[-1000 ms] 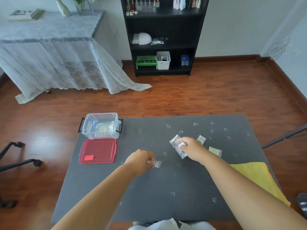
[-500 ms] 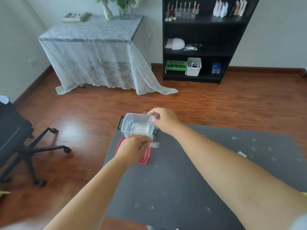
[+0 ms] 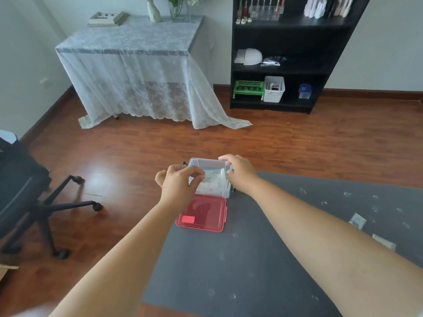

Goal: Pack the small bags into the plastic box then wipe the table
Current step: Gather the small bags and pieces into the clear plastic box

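Observation:
The clear plastic box point(image 3: 223, 191) stands at the far left corner of the grey table point(image 3: 251, 266), with pale small bags lying inside it. My left hand point(image 3: 178, 186) hovers over the box's left rim, fingers pinched on a small clear bag that is barely visible. My right hand point(image 3: 240, 173) curls over the box's far right corner and grips the rim. The box's red lid point(image 3: 202, 213) lies flat just in front of it. Two more small bags point(image 3: 357, 221) point(image 3: 383, 241) lie on the table at the right.
Small wet spots point(image 3: 348, 194) dot the table top. A black office chair point(image 3: 29, 193) stands on the wood floor to the left. A lace-covered table point(image 3: 137, 65) and a black shelf unit point(image 3: 286, 53) stand against the far wall.
My view swung left from the table's middle to the box. The right hand carried a bag to the box and now grips its rim. The left hand brought its bag over the left rim.

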